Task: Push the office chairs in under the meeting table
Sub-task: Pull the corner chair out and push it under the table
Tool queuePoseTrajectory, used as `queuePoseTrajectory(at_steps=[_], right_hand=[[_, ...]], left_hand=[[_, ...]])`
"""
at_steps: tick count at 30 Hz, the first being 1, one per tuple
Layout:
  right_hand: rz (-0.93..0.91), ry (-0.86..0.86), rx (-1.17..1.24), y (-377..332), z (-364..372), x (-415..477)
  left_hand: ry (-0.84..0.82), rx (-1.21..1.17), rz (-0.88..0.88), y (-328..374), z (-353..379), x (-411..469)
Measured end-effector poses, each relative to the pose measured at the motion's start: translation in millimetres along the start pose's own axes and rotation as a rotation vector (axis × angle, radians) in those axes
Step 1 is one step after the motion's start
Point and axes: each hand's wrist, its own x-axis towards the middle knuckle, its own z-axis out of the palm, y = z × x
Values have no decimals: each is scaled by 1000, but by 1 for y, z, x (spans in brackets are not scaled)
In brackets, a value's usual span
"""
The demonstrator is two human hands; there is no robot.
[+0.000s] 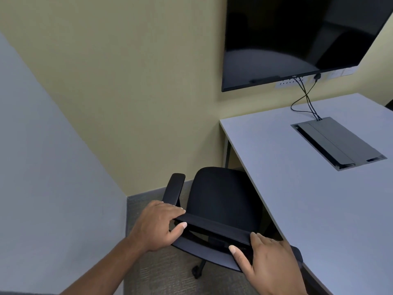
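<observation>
Left hand [156,225] clamped on the black office chair [217,201] backrest's top edge, fingers over, thumb under. Right hand [269,261] grips its other end likewise. Seat sits partly under the meeting table [308,188].

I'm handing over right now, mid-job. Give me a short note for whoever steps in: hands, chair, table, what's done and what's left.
Left hand: gripping the left end of the chair's backrest top edge.
Right hand: gripping the right end of the same edge.
Chair: black, facing the table side; the seat's right part is already under the tabletop, while the backrest and left armrest are clear of it.
Done: chair held and partly in.
Left: push it further under. Only this chair is fully in view, so check for others.
</observation>
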Motion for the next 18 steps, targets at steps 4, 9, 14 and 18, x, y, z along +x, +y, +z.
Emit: queuePoseTrajectory(at_steps=[4,9,14,18], right_hand=[[63,32,62,-9,3,15],[104,25,68,-18,4,23],[156,2,69,-25,-3,34],[208,8,71,-34,-5,46]], left_hand=[[-18,-7,61,-15,-4,28],[-50,-9,119,-35,-5,60],[-90,-20,189,-49,-5,91],[-112,-18,253,-61,-4,118]])
